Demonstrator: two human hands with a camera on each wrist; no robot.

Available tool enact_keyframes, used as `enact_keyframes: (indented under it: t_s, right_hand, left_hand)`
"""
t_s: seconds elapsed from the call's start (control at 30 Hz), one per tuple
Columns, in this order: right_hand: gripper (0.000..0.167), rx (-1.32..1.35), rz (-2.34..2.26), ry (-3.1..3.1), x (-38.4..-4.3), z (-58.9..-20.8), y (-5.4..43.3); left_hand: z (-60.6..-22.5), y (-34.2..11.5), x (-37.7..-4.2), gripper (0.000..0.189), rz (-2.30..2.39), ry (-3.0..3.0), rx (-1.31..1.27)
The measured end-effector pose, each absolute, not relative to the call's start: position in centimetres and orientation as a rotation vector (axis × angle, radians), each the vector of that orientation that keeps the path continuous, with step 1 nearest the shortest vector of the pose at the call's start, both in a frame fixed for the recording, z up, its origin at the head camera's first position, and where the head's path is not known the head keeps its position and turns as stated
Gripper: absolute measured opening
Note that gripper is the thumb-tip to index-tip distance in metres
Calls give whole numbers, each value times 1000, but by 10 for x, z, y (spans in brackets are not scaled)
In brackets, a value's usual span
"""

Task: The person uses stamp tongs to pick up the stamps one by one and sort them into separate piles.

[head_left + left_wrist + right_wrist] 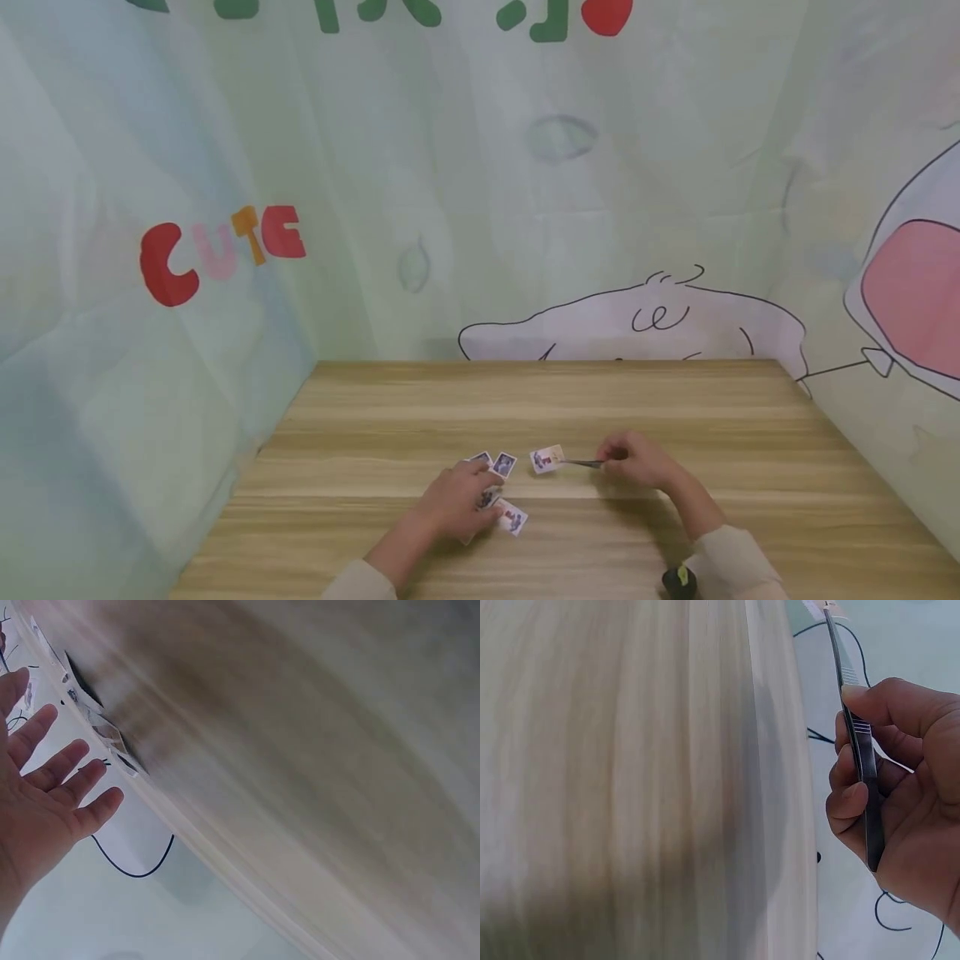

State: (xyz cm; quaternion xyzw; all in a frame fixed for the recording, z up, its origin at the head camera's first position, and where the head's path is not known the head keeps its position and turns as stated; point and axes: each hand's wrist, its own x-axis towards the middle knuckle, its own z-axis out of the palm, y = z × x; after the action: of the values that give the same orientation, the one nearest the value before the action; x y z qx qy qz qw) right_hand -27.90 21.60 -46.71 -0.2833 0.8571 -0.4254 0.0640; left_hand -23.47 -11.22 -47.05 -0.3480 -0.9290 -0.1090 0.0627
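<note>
My right hand (637, 460) grips a pair of metal tweezers (862, 742) between thumb and fingers. At the tweezers' tips is a small printed card (546, 459); whether it is lifted off the table I cannot tell. My left hand (457, 500) reaches over several small cards, with its fingers spread in the left wrist view. Beyond its fingertips lies a card with a dark picture (505, 465). Near its thumb is a pale printed card (513, 517). Other cards are partly hidden beneath the hand.
The wooden table (360, 433) runs back to a printed cloth wall (420, 167). Another cloth side (97, 375) stands along the left. A small dark object with a yellow-green mark (679, 582) is beside the right sleeve.
</note>
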Motion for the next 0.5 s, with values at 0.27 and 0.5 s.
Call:
enact_keyframes:
  t_s: [0.27, 0.5]
  right_hand:
    - [5, -833, -1253, 2626, -276, -471, 226]
    - [7, -766, -1269, 2635, -275, -471, 235]
  left_hand:
    - [-474, -116, -235, 39, -342, -2815, -1041]
    - [-470, -117, -233, 41, -349, -2845, -1023]
